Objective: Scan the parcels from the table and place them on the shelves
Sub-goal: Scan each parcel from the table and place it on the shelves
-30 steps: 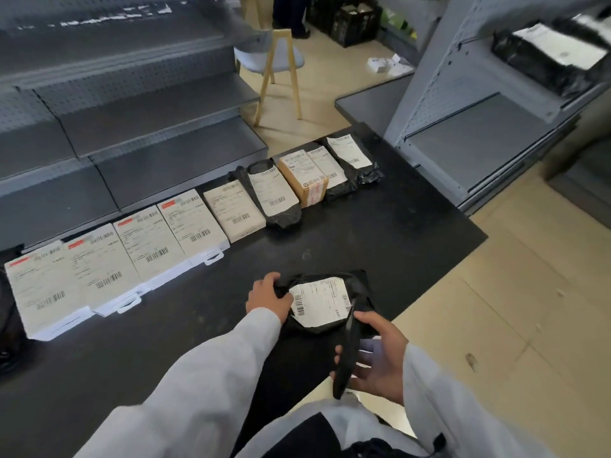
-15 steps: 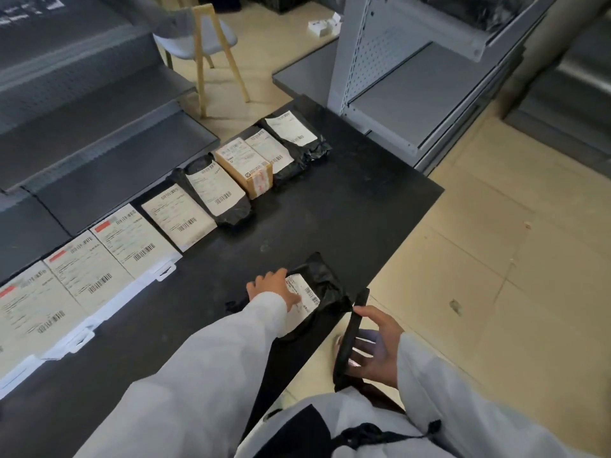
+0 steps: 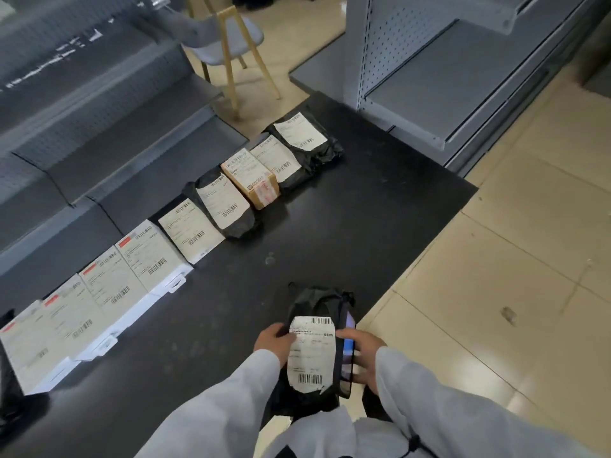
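A black poly-bag parcel (image 3: 314, 302) with a white barcode label faces up at the near edge of the black table (image 3: 380, 219). My left hand (image 3: 272, 338) grips its left side, thumb over the label. My right hand (image 3: 365, 353) holds a dark phone (image 3: 345, 355) against the parcel's right side, screen lit. Along the table's far edge lies a row of parcels: several white boxes (image 3: 145, 259), black bags (image 3: 228, 206), and a brown carton (image 3: 253, 180).
Grey metal shelves (image 3: 109, 153) stand behind the table on the left. Another grey shelf unit (image 3: 446, 81) stands at the upper right. A wooden-legged chair (image 3: 231, 47) is beyond the table. Tiled floor (image 3: 512, 276) lies to the right.
The black parcel has been turned so its label runs lengthwise toward me and pulled to the table edge. My right hand brought the phone up against the parcel's right side.
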